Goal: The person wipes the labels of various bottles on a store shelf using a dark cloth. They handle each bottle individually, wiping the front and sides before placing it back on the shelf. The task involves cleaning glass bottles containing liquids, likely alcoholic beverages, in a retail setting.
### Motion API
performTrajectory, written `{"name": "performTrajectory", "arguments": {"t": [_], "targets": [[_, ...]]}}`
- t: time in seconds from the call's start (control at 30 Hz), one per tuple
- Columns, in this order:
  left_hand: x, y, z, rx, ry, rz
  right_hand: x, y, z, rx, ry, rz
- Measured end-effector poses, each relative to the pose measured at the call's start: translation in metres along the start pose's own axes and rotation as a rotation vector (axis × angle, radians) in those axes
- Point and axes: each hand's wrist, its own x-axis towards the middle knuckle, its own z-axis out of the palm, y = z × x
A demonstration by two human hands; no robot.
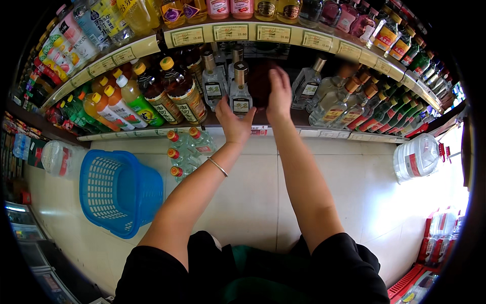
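My left hand, with a bangle on its wrist, reaches to the lower shelf. Its fingers and thumb curve around the base of a clear square glass bottle with a dark cap. To its right, my right hand is raised into a dark gap on the shelf, fingers stretched upward and holding nothing I can see. Matching clear bottles stand close by: one left of the held bottle, another partly hidden behind it, and one right of my right hand.
Large brown drink bottles stand left on the shelf, clear gold-capped bottles right. The upper shelf edge overhangs. Several red-capped bottles and a blue basket are on the tiled floor; a large clear jug is at right.
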Motion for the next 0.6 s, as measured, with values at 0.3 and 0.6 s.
{"name": "performTrajectory", "arguments": {"t": [0.3,0.6], "targets": [[0.002,-0.007,0.009,0.030,0.029,0.005,-0.006,-0.008,-0.015,0.013,-0.070,0.015],[0.006,-0.021,0.008,-0.041,-0.126,0.034,0.001,0.023,-0.012,-0.088,-0.339,-0.024]]}}
